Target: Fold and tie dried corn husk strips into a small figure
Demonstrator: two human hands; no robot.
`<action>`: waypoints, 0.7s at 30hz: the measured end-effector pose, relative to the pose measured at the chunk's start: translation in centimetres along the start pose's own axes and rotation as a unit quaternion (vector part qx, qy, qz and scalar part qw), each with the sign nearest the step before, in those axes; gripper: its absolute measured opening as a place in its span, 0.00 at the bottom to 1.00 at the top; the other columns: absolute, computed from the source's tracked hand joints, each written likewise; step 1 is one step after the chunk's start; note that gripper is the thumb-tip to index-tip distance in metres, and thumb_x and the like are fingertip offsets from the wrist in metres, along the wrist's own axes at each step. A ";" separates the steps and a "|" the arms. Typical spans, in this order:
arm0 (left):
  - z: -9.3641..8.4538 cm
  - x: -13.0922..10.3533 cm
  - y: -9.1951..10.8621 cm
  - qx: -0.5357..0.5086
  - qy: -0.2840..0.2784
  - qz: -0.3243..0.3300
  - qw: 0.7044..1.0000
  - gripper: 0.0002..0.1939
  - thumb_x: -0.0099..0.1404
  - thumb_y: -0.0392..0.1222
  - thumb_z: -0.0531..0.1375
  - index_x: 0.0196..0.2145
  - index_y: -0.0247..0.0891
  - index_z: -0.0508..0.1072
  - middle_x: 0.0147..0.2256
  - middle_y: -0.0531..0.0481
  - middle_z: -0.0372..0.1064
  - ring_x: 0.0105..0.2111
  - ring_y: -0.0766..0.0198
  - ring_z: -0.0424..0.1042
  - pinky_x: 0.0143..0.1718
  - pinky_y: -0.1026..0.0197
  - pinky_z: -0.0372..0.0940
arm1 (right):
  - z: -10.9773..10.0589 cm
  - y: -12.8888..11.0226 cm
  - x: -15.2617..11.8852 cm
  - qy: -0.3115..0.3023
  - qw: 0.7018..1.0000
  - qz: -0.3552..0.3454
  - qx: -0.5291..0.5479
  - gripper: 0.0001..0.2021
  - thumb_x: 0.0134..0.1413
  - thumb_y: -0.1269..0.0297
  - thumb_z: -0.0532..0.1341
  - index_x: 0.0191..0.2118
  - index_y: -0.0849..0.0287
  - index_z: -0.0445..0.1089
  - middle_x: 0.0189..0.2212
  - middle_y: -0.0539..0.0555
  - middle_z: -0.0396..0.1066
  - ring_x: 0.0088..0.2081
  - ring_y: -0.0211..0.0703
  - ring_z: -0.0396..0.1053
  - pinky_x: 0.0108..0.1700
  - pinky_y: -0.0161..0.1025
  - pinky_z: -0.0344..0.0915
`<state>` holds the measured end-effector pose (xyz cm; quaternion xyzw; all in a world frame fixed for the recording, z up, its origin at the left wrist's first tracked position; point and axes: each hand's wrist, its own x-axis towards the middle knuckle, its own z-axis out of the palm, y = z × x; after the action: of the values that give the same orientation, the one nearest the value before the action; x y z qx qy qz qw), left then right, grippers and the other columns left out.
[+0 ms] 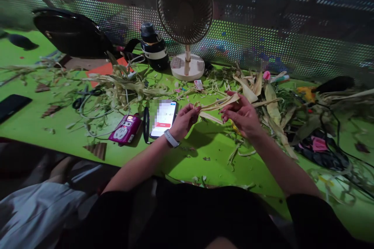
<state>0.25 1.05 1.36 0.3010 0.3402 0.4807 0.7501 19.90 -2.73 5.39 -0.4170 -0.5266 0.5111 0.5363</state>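
Pale dried husk strips stretch between my two hands above the green table. My left hand, with a light watch band at its wrist, pinches their gathered left ends between thumb and fingers. On the right, my right hand has its fingers bent round the other ends of the strips, with the upper strip passing by its fingertips. A lit phone lies just left of my left hand. More dried husks are piled beyond and to the right of my right hand.
A fan and a dark bottle stand at the back. A purple power socket, scissors and husk scraps lie on the left. A black bag is behind them. Dark cables run at right.
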 end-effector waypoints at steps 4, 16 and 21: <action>0.1 -0.1 -0.4 -0.024 -0.001 -0.021 0.999 0.18 0.45 0.39 0.70 0.23 0.35 0.62 0.20 0.60 0.61 0.16 0.79 0.54 0.17 0.73 0.48 | 0.2 0.5 -0.3 0.028 0.998 -0.041 -0.042 0.31 0.53 0.57 0.63 0.61 0.44 0.53 0.29 0.47 0.70 0.27 0.37 0.68 0.28 0.36 0.70; 0.1 -0.2 -0.7 -0.032 -0.023 -0.020 0.999 0.19 0.45 0.41 0.71 0.25 0.35 0.62 0.19 0.61 0.59 0.16 0.79 0.53 0.17 0.72 0.47 | 0.0 1.9 -0.1 0.084 0.979 -0.086 -0.163 0.16 0.54 0.47 0.59 0.42 0.50 0.70 0.41 0.54 0.66 0.35 0.41 0.68 0.37 0.42 0.69; 0.1 -0.3 -1.2 0.022 -0.044 -0.007 0.999 0.19 0.47 0.44 0.70 0.25 0.35 0.63 0.19 0.60 0.60 0.17 0.78 0.55 0.18 0.71 0.46 | 0.1 0.7 -0.5 0.027 0.979 -0.099 -0.175 0.10 0.51 0.52 0.64 0.31 0.53 0.73 0.36 0.53 0.70 0.40 0.44 0.69 0.43 0.43 0.67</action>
<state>0.88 0.38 0.56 0.3364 0.3195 0.4543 0.7605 19.74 -3.17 4.60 -0.4635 -0.6319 0.3442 0.5171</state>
